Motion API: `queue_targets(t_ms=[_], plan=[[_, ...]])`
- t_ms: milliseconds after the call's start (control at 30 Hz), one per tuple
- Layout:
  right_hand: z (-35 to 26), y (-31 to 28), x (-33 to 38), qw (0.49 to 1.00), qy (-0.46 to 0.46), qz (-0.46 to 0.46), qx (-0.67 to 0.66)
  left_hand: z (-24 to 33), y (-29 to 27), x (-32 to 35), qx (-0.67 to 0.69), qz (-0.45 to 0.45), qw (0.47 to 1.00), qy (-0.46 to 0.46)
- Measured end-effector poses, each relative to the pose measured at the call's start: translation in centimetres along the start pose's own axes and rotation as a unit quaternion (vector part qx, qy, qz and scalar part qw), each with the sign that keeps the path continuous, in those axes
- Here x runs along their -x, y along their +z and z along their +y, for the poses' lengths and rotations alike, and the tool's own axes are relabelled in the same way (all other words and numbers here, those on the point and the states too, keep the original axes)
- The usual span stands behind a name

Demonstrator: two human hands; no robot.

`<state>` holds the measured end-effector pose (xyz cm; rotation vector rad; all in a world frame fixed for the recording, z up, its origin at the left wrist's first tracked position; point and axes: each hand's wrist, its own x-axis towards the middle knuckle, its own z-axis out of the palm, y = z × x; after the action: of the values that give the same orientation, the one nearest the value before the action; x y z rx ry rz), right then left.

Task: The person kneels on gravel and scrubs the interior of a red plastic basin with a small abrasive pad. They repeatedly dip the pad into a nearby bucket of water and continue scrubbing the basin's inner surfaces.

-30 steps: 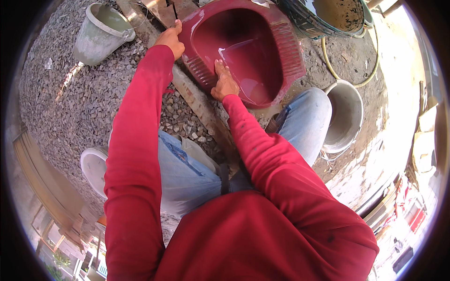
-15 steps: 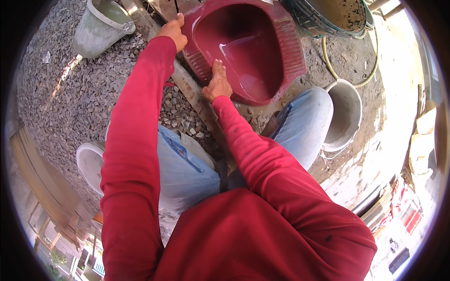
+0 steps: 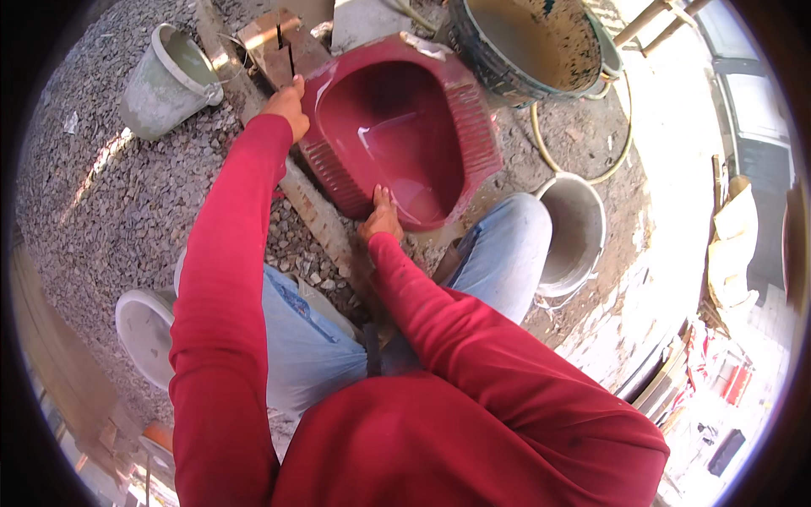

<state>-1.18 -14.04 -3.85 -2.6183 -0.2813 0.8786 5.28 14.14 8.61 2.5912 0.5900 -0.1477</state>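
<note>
A dark red squat toilet pan [image 3: 470,106] with ribbed footrests and a deep smooth bowl lies tilted in front of me. My left hand [image 3: 287,108] grips its far left edge, its fingers mostly hidden. At the near edge, my right hand [image 3: 382,218] holds the rim, a digit laid up over the lip toward the bowl. Under the pan's left side runs a rough wooden beam [image 3: 317,205]. Beyond my left hand are reddish-brown blocks [image 3: 296,51]. Some shiny wetness shows in the bowl.
Gravel [image 3: 76,160] covers the left, where a grey bucket [image 3: 152,97] leans. A large dark tub [image 3: 481,63] of murky water stands far right, near a yellowish hose [image 3: 539,135]. Another bucket [image 3: 583,245] sits beside my right knee; a pale one [image 3: 139,325] is at my left.
The whole scene has shifted left and downward in the picture, showing more beyond the pan, including the blocks. Both hands keep the same hold on the pan.
</note>
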Motion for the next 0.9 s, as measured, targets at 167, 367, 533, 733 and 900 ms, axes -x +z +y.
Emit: queue_targets(t_ms=[167, 367, 533, 733, 900], plan=[[-1.7, -2.7, 0.9, 0.997, 0.041, -0.061, 0.010, 3.1, -2.5, 1.1, -0.011, -0.062, 0.995, -0.080], [3.3, 2.6, -1.3, 0.997, 0.013, 0.009, 0.075, 4.9, -3.3, 0.3, -0.024, -0.059, 0.996, -0.067], [-0.3, 0.5, -2.2, 0.996, -0.018, -0.046, 0.076, 4.6, -6.8, 1.9, -0.030, -0.115, 0.993, 0.006], [1.6, -5.3, -12.7, 0.982, -0.144, -0.102, -0.068, 6.3, -8.7, 2.4, 0.027, -0.095, 0.993, 0.059], [-6.4, -8.9, -10.4, 0.912, -0.210, 0.219, -0.276, 5.9, -12.1, 5.0, 0.033, -0.083, 0.996, 0.028]])
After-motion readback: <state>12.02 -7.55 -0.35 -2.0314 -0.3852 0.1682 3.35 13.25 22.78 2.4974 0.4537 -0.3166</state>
